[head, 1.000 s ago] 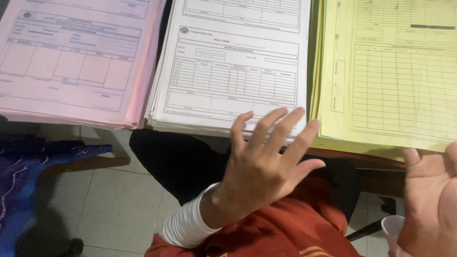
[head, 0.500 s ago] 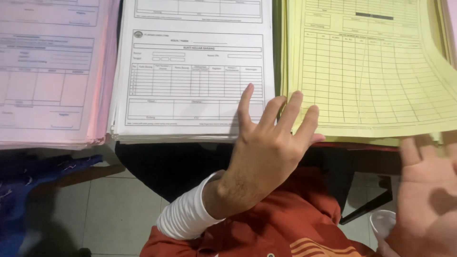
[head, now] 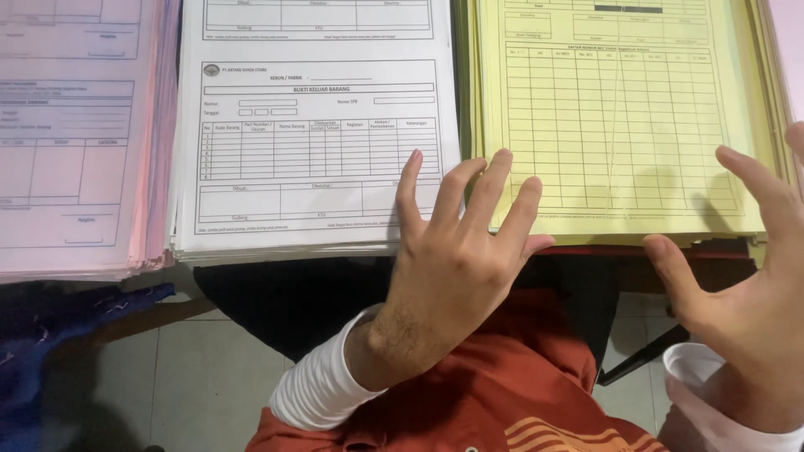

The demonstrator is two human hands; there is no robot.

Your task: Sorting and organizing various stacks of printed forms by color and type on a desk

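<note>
Left hand: the left hand (head: 456,251) is spread flat, fingers fanned and apart, gripping nothing. Its fingertips (head: 412,163) lie over the lower right corner of the stack of white printed forms with black ruled tables (head: 310,134), and the outer fingers reach across onto the lower left corner of the stack of yellow printed forms with a ruled grid (head: 620,125). Whether the fingers press on the paper or float just above it cannot be told.

Right hand: the right hand (head: 754,276) is open, palm turned inward, thumb and fingers curved wide apart, holding nothing. It sits at the lower right edge of the yellow stack, its fingers over that stack's right margin.

White stack: in the middle of the view, just beside the yellow stack, their edges almost meeting.

Yellow stack: on the right, its front edge overhanging a dark red table edge (head: 603,249).

Pink stack: a stack of pink printed forms (head: 75,134) lies on the left, just beside the white one, well apart from both hands.

Sleeves: a white ribbed cuff (head: 322,389) covers the left wrist; another white cuff (head: 720,398) covers the right.

Below: an orange-red garment with pale stripes (head: 502,393), grey floor tiles (head: 193,368) and dark blue cloth (head: 50,335).
</note>
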